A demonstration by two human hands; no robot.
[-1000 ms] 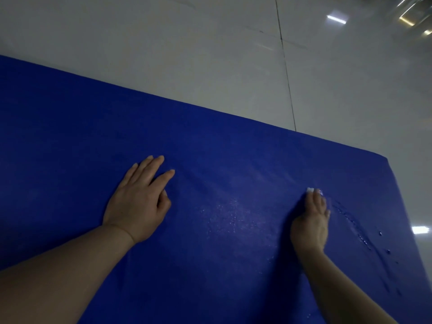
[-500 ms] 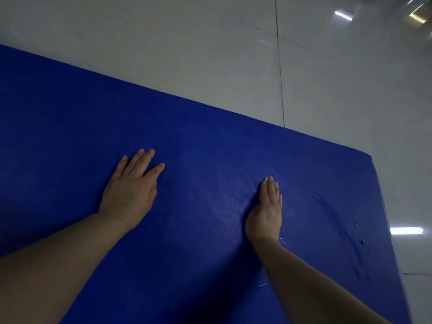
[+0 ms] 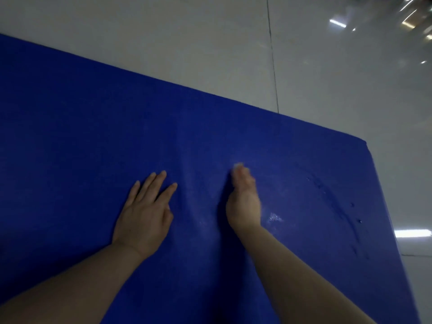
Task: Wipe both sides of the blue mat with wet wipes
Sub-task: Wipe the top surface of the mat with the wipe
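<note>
While the left hand [image 3: 143, 217] lies flat with fingers spread, likely to pin the blue mat [image 3: 81, 136] on the tiled floor [image 3: 163, 43], the right hand [image 3: 244, 202] presses straight fingers onto a white wet wipe [image 3: 238, 165] (barely visible at its fingertips), wet streaks glistening beside it

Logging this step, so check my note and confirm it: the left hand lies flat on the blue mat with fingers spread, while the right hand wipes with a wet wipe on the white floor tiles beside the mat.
One detail is wrong. The right hand wipes on the blue mat itself, not on the floor tiles; a bit of the wet wipe shows at its fingertips. The head view shows this. The left hand does lie flat on the mat, fingers spread.
</note>
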